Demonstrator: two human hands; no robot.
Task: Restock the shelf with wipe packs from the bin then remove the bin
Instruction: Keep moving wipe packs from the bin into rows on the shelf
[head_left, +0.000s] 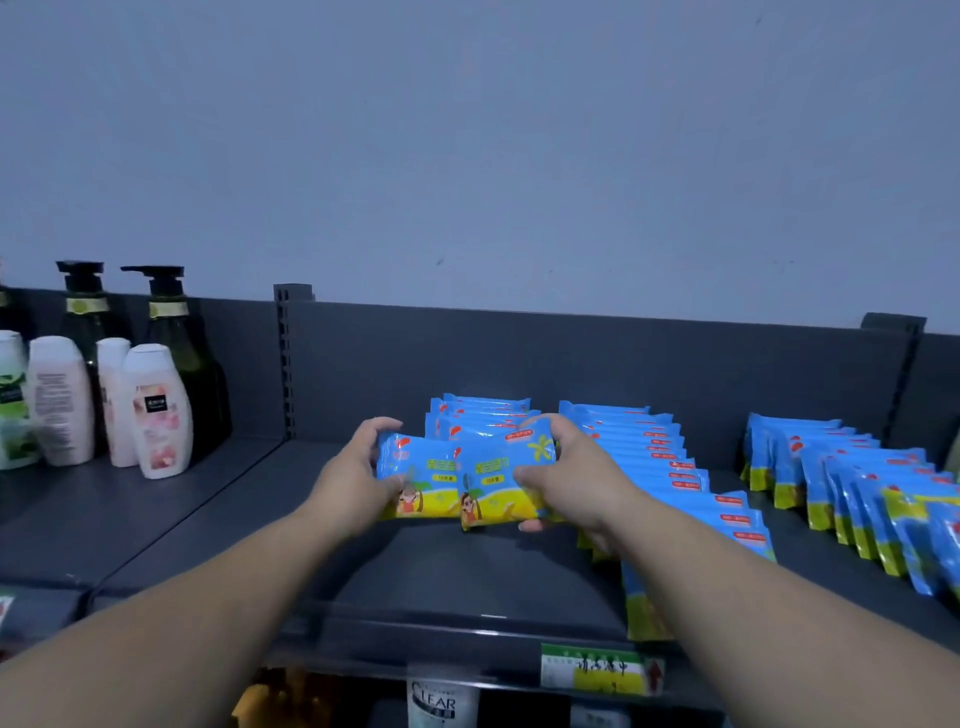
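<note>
My left hand (358, 478) grips the left end of a blue-and-yellow wipe pack (415, 475), held upright over the dark grey shelf (441, 571). My right hand (566, 473) grips a second wipe pack (498, 478) that overlaps the first. Both packs stand at the front of a short row of wipe packs (480, 415) toward the shelf's back. A longer row of packs (670, 467) runs to the right of my right hand. The bin is not in view.
A third row of wipe packs (852, 483) fills the shelf's right end. Pump bottles (171, 332) and white lotion bottles (156, 410) stand on the neighbouring shelf at left. A price label (597, 670) hangs on the front edge, with a shampoo bottle (436, 701) below.
</note>
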